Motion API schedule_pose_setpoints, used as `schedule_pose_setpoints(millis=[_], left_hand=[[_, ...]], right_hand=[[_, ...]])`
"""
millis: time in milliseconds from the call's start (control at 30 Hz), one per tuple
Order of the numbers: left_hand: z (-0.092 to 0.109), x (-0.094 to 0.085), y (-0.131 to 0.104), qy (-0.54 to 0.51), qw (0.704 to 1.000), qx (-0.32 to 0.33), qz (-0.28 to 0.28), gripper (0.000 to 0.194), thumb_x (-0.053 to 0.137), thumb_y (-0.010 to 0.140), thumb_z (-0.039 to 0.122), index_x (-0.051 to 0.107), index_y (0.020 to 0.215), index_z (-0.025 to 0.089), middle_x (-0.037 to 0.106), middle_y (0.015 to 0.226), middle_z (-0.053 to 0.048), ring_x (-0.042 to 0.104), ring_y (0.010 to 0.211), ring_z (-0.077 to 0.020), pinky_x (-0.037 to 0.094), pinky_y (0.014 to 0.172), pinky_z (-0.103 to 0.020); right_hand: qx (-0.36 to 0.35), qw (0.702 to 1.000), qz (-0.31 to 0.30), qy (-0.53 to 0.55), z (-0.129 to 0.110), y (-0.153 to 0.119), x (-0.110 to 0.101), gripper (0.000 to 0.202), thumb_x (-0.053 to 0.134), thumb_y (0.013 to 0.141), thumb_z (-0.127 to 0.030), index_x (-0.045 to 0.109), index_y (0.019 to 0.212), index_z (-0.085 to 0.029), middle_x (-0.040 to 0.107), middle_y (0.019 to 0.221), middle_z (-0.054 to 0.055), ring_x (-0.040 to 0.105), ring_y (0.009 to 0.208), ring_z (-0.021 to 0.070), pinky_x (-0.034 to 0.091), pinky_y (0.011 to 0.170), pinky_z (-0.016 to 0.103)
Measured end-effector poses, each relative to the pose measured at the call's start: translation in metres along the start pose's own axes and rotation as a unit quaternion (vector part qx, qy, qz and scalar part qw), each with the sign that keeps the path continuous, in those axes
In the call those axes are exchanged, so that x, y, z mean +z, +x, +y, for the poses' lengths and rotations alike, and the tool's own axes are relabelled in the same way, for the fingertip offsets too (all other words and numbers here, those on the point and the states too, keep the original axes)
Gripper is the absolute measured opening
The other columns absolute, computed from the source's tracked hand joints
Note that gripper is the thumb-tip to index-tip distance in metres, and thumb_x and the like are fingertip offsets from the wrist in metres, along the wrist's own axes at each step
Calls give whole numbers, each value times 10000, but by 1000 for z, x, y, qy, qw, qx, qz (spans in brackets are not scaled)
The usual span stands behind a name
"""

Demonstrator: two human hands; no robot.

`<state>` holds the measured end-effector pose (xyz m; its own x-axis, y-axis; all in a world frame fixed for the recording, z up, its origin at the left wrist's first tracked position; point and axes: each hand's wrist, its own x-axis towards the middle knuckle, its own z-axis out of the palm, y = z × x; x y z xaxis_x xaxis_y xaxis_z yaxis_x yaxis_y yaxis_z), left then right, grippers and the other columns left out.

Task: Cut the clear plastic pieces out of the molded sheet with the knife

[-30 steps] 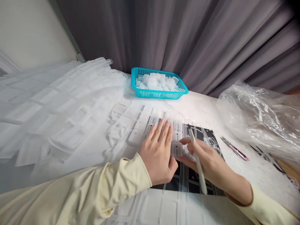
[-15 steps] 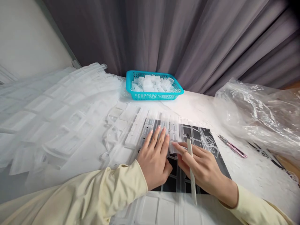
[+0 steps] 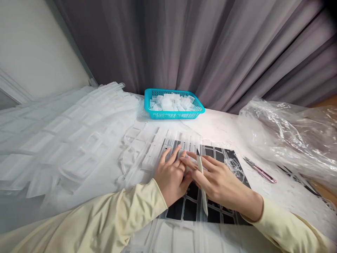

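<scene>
As you are looking down through the head view, your left hand (image 3: 171, 175) is lying palm down with its fingers spread over the upper left of a flat black rectangular mat (image 3: 176, 209). Your right hand (image 3: 218, 179) is curling over the mat's middle, holding a slim off-white craft knife with a dark pointed blade (image 3: 200, 165) among its fingers. The fingertips of both hands are meeting over a translucent ribbed plastic sheet (image 3: 186, 141), which is covering much of the mat and running past its left edge. You are hiding that spot, so I cannot tell whether you are pinching a piece there.

Judging by this pose, you are handling the sheet with your fingertips rather than cutting, since the blade is pointing up and away from the mat. Any next move is probably calling for a steady left hand and a blade tip well clear of its fingers. Beyond the mat's far edge, a turquoise perforated plastic basket (image 3: 173, 115) is holding small translucent plastic pieces (image 3: 168, 103); right of the mat, a pink-handled cutting tool (image 3: 260, 170) is lying.
</scene>
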<state>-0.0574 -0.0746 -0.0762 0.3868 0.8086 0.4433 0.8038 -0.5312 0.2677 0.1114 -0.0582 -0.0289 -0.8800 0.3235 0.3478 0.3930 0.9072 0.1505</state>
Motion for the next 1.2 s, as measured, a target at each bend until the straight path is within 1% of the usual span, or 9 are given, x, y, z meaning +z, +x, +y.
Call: schedule_pose_setpoints(millis=[67, 133, 233, 367, 467, 633, 867, 1033, 1200], left_hand=[[1, -2, 1, -8, 1000, -12, 2, 401, 392, 857, 280, 570, 1160, 86, 545, 1249, -103, 344, 1289, -278, 276, 1047, -504], [0, -4, 3, -15, 1000, -23, -1, 375, 407, 845, 281, 602, 1110, 102, 550, 1244, -94, 363, 1277, -282, 298, 1036, -504], [-4, -9, 10, -30, 999, -42, -5, 308, 450, 799, 287, 663, 969, 143, 598, 1185, -77, 419, 1236, -298, 353, 994, -506], [-14, -15, 19, -75, 996, -50, 11, 237, 460, 805, 266, 689, 770, 214, 701, 958, -25, 541, 1115, -277, 449, 889, -453], [-20, -23, 25, -98, 995, -26, 19, 298, 434, 843, 272, 670, 667, 226, 712, 753, -3, 628, 965, -246, 499, 795, -397], [-19, -32, 27, -93, 992, -7, 82, 210, 488, 814, 266, 681, 752, 212, 711, 700, -5, 674, 800, -229, 526, 703, -358], [-18, -35, 26, -90, 989, 31, 118, 180, 514, 777, 233, 649, 680, 162, 702, 671, -45, 668, 684, -206, 527, 653, -327], [-19, -36, 26, -106, 985, 55, 124, 156, 495, 769, 209, 641, 739, 165, 700, 719, -42, 644, 604, -169, 528, 647, -297], [-20, -34, 27, -95, 979, 94, 154, 164, 469, 779, 170, 629, 745, 179, 686, 683, -31, 613, 562, -150, 519, 583, -273]], right_hand=[[-3, 1000, 14, 8, 3, 2, 1, 219, 344, 897, -61, 530, 802, -125, 579, 1185, 179, 527, 1105, 257, 489, 746, 352], [5, 1000, 16, 18, 8, 5, 0, 206, 349, 900, -80, 531, 817, -124, 644, 1017, 157, 603, 867, 205, 473, 654, 314], [13, 999, -38, 36, 23, 17, -6, 152, 387, 875, -93, 536, 865, -119, 599, 659, 50, 511, 563, 147, 383, 533, 276], [16, 988, -117, 95, 46, 46, -27, 74, 465, 823, -117, 527, 845, -153, 484, 545, -33, 347, 439, 86, 258, 446, 228], [-2, 982, -145, 124, 58, 69, -42, 33, 527, 778, -154, 536, 748, -163, 420, 512, -52, 249, 412, 65, 188, 414, 220], [-41, 969, -172, 174, 71, 89, -47, 41, 572, 713, -124, 557, 678, -139, 442, 539, -38, 309, 468, 67, 214, 436, 214], [-51, 958, -173, 224, 77, 88, -41, 65, 561, 709, -78, 554, 676, -133, 459, 563, -38, 316, 497, 71, 231, 458, 221], [-56, 957, -170, 228, 74, 86, -45, 66, 562, 726, -99, 544, 672, -131, 481, 586, -24, 328, 518, 80, 215, 459, 230], [-55, 959, -178, 211, 71, 85, -45, 40, 551, 725, -85, 569, 707, -117, 496, 600, -15, 329, 519, 81, 219, 468, 231]])
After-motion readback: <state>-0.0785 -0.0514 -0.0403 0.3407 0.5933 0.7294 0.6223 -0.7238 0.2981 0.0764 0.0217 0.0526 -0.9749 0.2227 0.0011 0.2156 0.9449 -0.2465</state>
